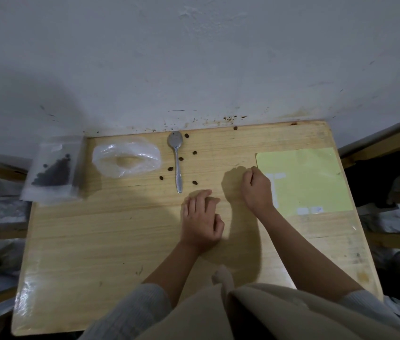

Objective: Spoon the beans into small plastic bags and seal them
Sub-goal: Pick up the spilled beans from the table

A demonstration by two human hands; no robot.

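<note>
We saw the left hand (201, 217) flat on the table (100, 241) with relaxed fingers, the right hand (255, 187) curled by a yellow sheet (311, 177), loose beans (195, 182) around the spoon (176, 158), and a filled bag (51, 168) at the left edge.

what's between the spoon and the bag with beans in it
In the head view, a crumpled clear plastic bag lies between the spoon and the bag of beans.

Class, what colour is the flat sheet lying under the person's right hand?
Pale yellow-green sheet, with small white patches; the head view shows it.
</note>
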